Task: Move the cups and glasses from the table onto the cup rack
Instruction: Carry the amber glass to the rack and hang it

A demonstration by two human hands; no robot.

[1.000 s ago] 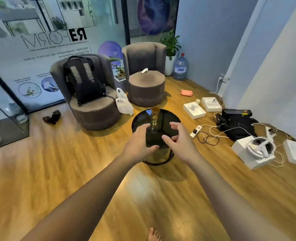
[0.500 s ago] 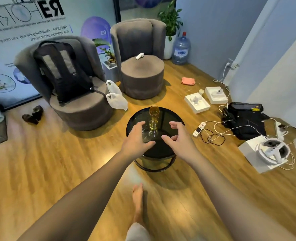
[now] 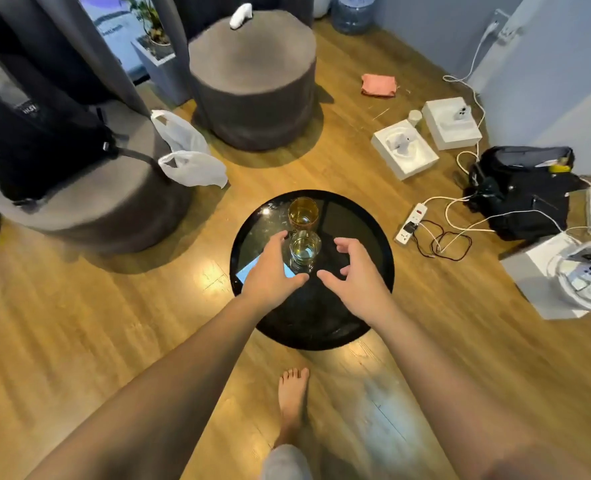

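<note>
At frame centre, the left hand (image 3: 270, 268) and right hand (image 3: 353, 271) hover with fingers spread and empty either side of the clear glass (image 3: 305, 250) — amber glass (image 3: 303, 212) just behind — on the round black counter (image 3: 363, 220).

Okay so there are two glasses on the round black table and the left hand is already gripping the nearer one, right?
Not quite. In the head view the left hand is open beside the nearer glass, not gripping it. Two glasses, the farther glass behind it, do stand on the round black table.
</note>
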